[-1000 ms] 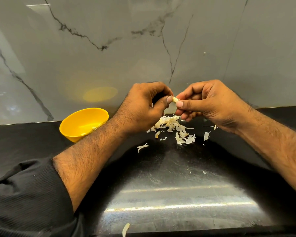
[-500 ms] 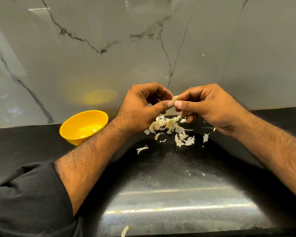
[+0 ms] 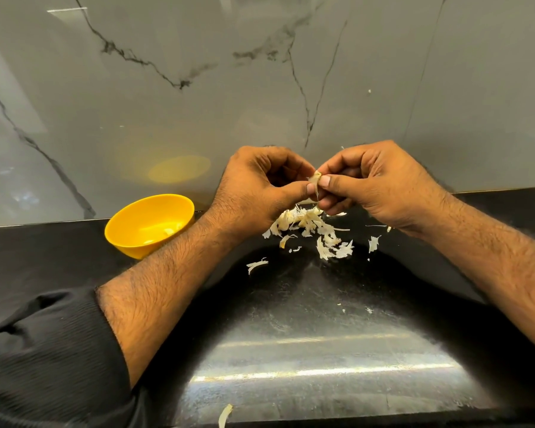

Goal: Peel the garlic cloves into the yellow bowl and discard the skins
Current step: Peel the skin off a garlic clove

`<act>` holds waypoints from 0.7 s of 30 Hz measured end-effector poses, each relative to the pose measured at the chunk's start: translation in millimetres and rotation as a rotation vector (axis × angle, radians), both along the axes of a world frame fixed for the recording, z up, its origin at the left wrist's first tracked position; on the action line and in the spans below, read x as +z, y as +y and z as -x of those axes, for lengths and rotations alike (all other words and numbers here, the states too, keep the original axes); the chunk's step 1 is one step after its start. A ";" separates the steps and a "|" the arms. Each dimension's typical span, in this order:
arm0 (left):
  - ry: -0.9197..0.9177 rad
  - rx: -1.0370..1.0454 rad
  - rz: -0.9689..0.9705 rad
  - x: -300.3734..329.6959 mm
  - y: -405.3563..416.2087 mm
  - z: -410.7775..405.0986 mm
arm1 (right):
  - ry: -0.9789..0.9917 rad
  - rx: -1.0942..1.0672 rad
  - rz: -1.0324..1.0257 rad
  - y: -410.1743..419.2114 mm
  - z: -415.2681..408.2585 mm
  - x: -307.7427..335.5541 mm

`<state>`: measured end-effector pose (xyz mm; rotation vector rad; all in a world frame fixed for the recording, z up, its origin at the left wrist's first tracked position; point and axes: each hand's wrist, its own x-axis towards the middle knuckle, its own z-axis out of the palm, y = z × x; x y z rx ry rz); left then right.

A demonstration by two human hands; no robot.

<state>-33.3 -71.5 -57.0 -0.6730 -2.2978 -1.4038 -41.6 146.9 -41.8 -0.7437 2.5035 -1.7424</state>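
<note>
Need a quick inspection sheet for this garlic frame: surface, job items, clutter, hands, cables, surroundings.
Surface: black countertop, glossy, with glare streaks.
Job's things: yellow bowl at the back left, pale pieces inside; garlic clove held above the skin pile.
Clutter: stray skin flakes around the pile, one skin scrap at the near edge.
Hands: left hand and right hand both pinch the clove.
Cables: nothing seen.
Surroundings: grey marble backsplash with dark veins; black sleeve on the left arm.

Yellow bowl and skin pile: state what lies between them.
In the head view, the left forearm crosses between the yellow bowl and the skin pile.
</note>
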 end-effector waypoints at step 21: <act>-0.334 -0.052 -0.275 5.2 8.2 -8.4 | -0.193 -0.052 0.121 -4.2 3.5 -7.3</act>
